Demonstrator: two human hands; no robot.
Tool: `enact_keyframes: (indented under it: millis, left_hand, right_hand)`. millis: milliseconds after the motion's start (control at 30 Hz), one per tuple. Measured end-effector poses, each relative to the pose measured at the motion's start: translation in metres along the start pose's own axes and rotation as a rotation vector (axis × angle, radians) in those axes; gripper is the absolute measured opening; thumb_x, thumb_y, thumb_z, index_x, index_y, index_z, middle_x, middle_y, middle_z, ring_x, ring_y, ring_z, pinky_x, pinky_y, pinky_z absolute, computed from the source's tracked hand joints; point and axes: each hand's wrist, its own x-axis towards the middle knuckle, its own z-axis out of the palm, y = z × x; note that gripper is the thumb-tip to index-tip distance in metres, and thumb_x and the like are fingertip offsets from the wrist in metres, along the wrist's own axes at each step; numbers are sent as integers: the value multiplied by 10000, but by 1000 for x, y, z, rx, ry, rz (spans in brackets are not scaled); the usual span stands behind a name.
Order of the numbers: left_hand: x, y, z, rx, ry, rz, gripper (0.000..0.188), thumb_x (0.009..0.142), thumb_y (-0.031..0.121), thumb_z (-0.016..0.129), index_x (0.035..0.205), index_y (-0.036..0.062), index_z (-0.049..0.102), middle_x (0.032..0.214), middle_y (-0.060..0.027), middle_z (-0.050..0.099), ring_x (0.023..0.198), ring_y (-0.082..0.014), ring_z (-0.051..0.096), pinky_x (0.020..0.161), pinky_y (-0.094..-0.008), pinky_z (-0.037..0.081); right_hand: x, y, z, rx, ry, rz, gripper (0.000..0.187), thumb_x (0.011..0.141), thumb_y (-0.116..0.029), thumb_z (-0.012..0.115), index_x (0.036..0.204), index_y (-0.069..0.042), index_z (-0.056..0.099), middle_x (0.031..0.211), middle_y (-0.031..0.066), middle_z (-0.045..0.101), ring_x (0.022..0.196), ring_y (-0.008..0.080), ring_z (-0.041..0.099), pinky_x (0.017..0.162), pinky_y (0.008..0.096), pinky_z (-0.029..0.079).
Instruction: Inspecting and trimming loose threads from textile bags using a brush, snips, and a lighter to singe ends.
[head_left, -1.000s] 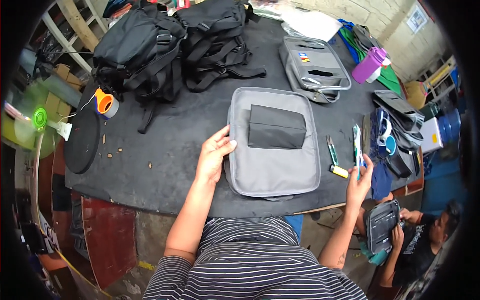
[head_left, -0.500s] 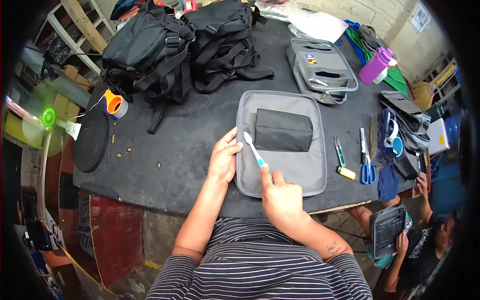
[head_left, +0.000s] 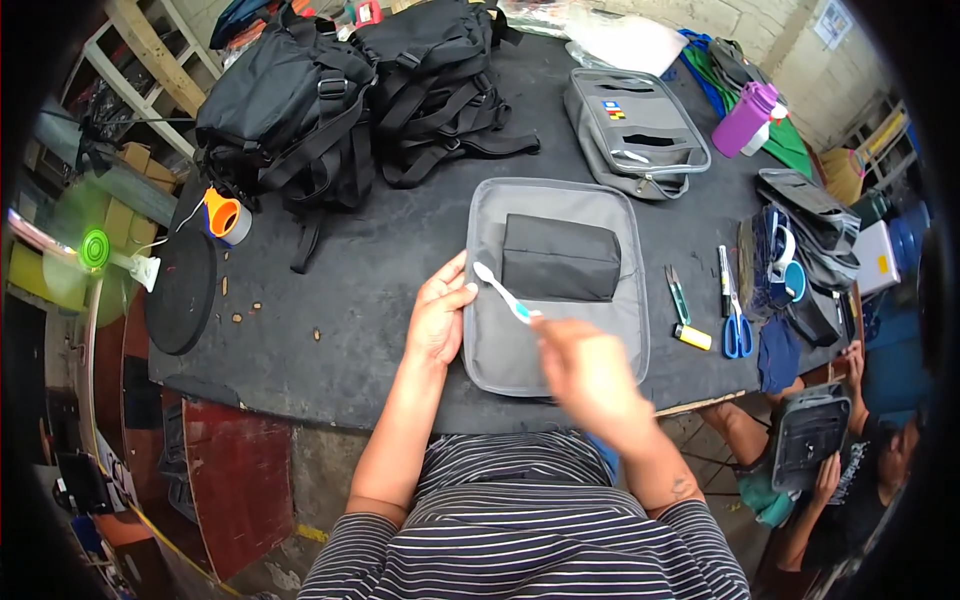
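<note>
A grey fabric case (head_left: 550, 345) with a piped rim lies on the dark table before me, a black fabric pouch or block (head_left: 560, 258) on its panel. My left hand (head_left: 440, 310) grips the case's left rim, thumb on top and fingers at the side. In my right hand (head_left: 595, 380), blurred by motion, is a white and blue toothbrush (head_left: 508, 296). Its bristle end is over the case's left side, beside the black piece. My fingers hide the handle's far end.
Right of the case lie thread snips (head_left: 678, 298), a yellow lighter (head_left: 692, 337), a marker (head_left: 724, 272) and blue-handled scissors (head_left: 737, 335). Black bags (head_left: 290, 110) and another grey case (head_left: 640, 130) stand behind. A person (head_left: 825, 480) at the lower right holds a dark case.
My right hand has swung a little to the right, its index finger no longer stretched along the toothbrush. The left hand keeps its hold. The other person's dark case has shifted and tilted.
</note>
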Motion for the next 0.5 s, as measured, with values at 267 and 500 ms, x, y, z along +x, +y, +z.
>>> enact_keyframes:
  millis: [267,500]
  left_hand:
    - [18,68,-16,936,291,442,447,856,91,648,1292,56,562,1171,-134,620,1071,-196,553,957,-331,420]
    - [-3,58,95,1296,-43,951,222,825,54,634,1043,44,675,1068,-93,634,1054,-261,529,954,-364,391]
  right_hand:
    - [-76,169,-45,-194,708,469,273,953,-81,510,1205,-18,598,1094,166,629,1028,302,600,920,350,432]
    - [-112,213,-20,-579,770,573,332,860,-112,621,1193,-112,624,1079,123,526,1023,326,475,901,443,367]
